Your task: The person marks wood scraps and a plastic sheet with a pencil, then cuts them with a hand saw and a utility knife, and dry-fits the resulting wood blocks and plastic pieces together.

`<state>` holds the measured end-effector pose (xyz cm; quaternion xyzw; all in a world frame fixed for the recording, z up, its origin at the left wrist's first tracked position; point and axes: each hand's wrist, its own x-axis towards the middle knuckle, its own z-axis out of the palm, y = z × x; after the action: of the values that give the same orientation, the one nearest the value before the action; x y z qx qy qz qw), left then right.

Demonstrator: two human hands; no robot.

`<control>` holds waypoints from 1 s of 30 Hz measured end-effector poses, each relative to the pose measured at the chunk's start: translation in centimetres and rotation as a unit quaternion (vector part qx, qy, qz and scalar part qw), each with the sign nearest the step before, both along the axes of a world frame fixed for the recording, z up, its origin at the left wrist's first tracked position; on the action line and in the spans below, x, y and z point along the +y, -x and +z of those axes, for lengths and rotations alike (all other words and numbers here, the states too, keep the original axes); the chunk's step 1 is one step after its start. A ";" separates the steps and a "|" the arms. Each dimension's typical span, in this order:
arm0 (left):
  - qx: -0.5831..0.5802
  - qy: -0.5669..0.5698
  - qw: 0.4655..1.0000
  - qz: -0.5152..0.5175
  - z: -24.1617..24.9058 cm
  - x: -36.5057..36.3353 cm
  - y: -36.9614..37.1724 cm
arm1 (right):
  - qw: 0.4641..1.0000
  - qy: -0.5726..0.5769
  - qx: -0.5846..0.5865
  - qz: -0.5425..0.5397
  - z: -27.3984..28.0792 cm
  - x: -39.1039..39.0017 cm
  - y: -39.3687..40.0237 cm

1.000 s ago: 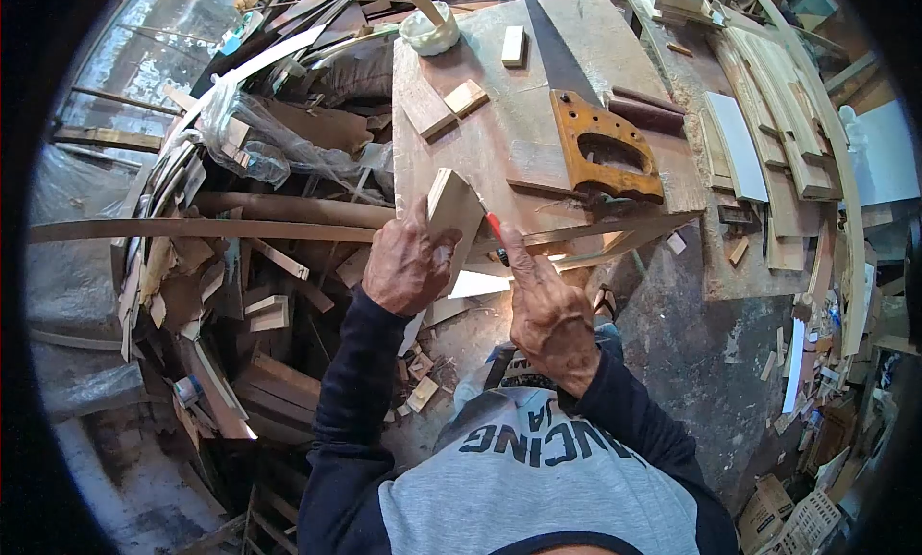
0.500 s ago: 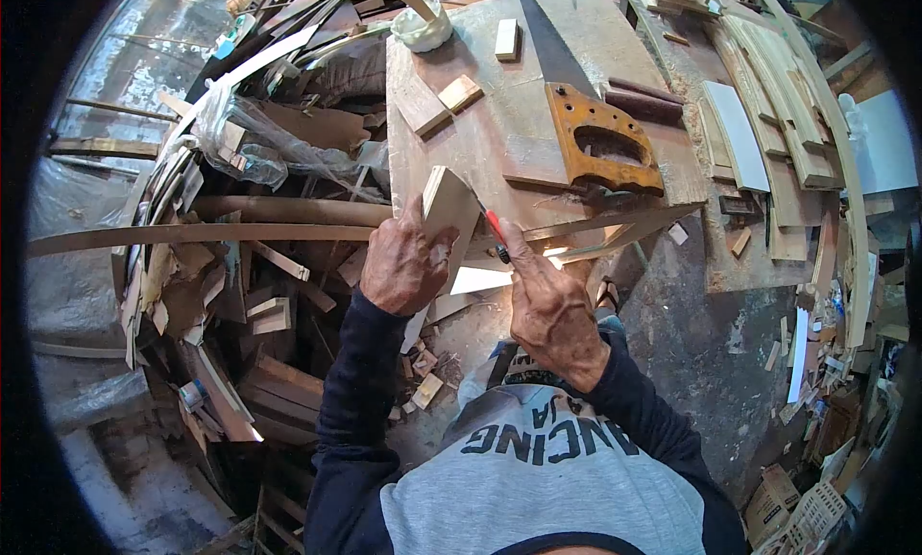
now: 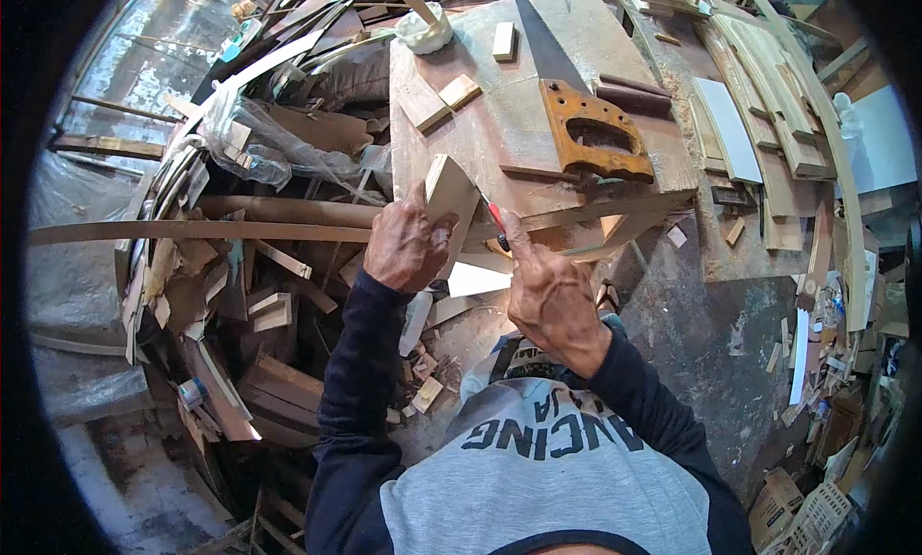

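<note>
My left hand [image 3: 408,243] grips a pale, flat wooden block [image 3: 451,192], fingers around its left side and lower part. The block is tilted at the near edge of the workboard [image 3: 523,104]. In my right hand [image 3: 557,296] is a cutter knife [image 3: 496,215] with a red and black handle, my index finger lying along it. Its thin dark tip meets the block's right edge; the exact contact is too small to make out. A handsaw [image 3: 624,156] with a wooden handle lies on the board beyond my right hand.
On the board are a white tub [image 3: 423,35] with a stick in it, a small block [image 3: 505,42] and a dark reddish strip [image 3: 634,96]. Scrap wood and plastic sheeting [image 3: 254,152] crowd the left. Planks [image 3: 768,84] are stacked at the right.
My right hand and the knife have shifted slightly upward along the block's right edge. My left hand still holds the block, and the whole view has moved a little.
</note>
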<state>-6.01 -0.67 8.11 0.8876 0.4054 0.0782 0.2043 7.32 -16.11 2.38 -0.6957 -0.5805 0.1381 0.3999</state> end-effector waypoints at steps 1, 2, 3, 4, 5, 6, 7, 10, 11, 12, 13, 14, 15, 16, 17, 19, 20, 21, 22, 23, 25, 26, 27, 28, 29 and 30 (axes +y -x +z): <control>0.017 -0.008 1.000 0.009 0.1 -0.3 -0.2 | 0.999 0.033 -0.001 0.002 0.3 0.0 0.0; 0.033 -0.018 0.999 0.019 0.4 -0.8 -0.6 | 0.998 0.064 -0.003 0.005 0.8 0.2 -0.3; 0.051 -0.029 0.998 0.029 0.7 -1.1 -0.8 | 0.996 0.094 -0.003 0.007 1.1 0.3 -0.3; 0.029 -0.026 0.999 0.017 0.6 -0.9 -0.4 | 0.997 0.082 0.003 0.012 0.8 0.3 -0.2; 0.008 -0.023 1.000 0.003 0.2 -0.6 0.2 | 0.997 0.071 0.009 0.015 0.0 0.3 -0.3; -0.015 -0.020 1.000 -0.011 0.3 -0.6 0.2 | 0.998 0.060 0.014 0.017 -0.2 0.3 -0.6; -0.045 -0.022 0.999 -0.007 0.7 -0.9 0.2 | 0.995 0.040 0.087 0.012 0.0 0.1 -1.1; -0.131 -0.070 0.989 -0.016 1.6 -2.5 0.6 | 0.932 0.008 0.363 0.013 0.3 -0.4 -2.4; -0.156 -0.117 0.980 -0.034 1.5 -2.8 0.9 | 0.872 0.015 0.488 0.022 0.0 -0.8 -2.4; -0.180 -0.164 0.968 -0.052 1.3 -3.0 1.2 | 0.796 0.023 0.604 0.030 0.2 -0.8 -2.3; -0.182 -0.131 0.973 -0.057 0.9 -3.1 1.5 | 0.758 -0.007 0.652 0.018 1.0 -0.6 -1.8; -0.182 -0.171 0.965 -0.080 0.3 -2.7 1.4 | 0.738 -0.012 0.675 0.023 1.3 -0.6 -1.7; -0.182 -0.209 0.955 -0.104 -0.3 -2.0 1.1 | 0.716 -0.017 0.697 0.028 1.5 -0.5 -1.7; -0.182 -0.248 0.943 -0.126 -1.1 -1.6 1.0 | 0.695 -0.021 0.718 0.032 1.6 -0.4 -1.6; -0.173 -0.179 0.961 -0.123 -2.3 -1.3 1.2 | 0.717 -0.007 0.696 0.039 0.7 -0.2 -1.7; -0.113 -0.213 0.964 -0.110 -3.6 -1.4 0.6 | 0.733 0.022 0.678 0.045 1.1 -0.4 -1.7; -0.083 -0.228 0.964 -0.105 -4.3 -1.2 0.3 | 0.740 0.035 0.670 0.047 1.2 -0.5 -1.7; -0.056 -0.228 0.966 -0.109 -4.6 -0.8 0.0 | 0.760 0.044 0.648 0.026 1.2 -0.5 -1.4; -0.051 -0.218 0.969 -0.103 -4.9 -0.9 -0.1 | 0.771 0.043 0.636 0.015 1.1 -0.5 -1.4; -0.045 -0.208 0.972 -0.097 -4.9 -1.3 -0.3 | 0.781 0.042 0.623 0.005 1.0 -0.4 -1.3; -0.024 -0.183 0.979 -0.081 -5.6 -1.1 -0.4 | 0.821 0.041 0.570 -0.006 0.2 -0.4 -1.5; -0.021 -0.172 0.982 -0.081 -5.6 -1.0 -0.5 | 0.832 0.037 0.554 -0.010 -0.4 -0.5 -1.5; -0.017 -0.160 0.984 -0.081 -5.5 -0.8 -0.6 | 0.843 0.033 0.537 -0.012 -0.7 -0.6 -1.5; -0.013 -0.148 0.986 -0.080 -5.5 -0.7 -0.6 | 0.853 0.029 0.522 -0.015 -0.7 -0.7 -1.5; 0.008 -0.138 0.988 -0.071 -5.8 -0.3 -0.5 | 0.873 0.077 0.480 -0.029 -0.2 -1.2 -1.9; 0.010 -0.144 0.986 -0.080 -5.8 -0.1 -0.5 | 0.906 0.076 0.414 -0.033 -0.2 -1.4 -2.0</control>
<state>-5.53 -0.82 2.32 0.9379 0.3197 0.1105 0.0763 9.32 -17.47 2.13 -0.6227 -0.3271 0.4442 0.5549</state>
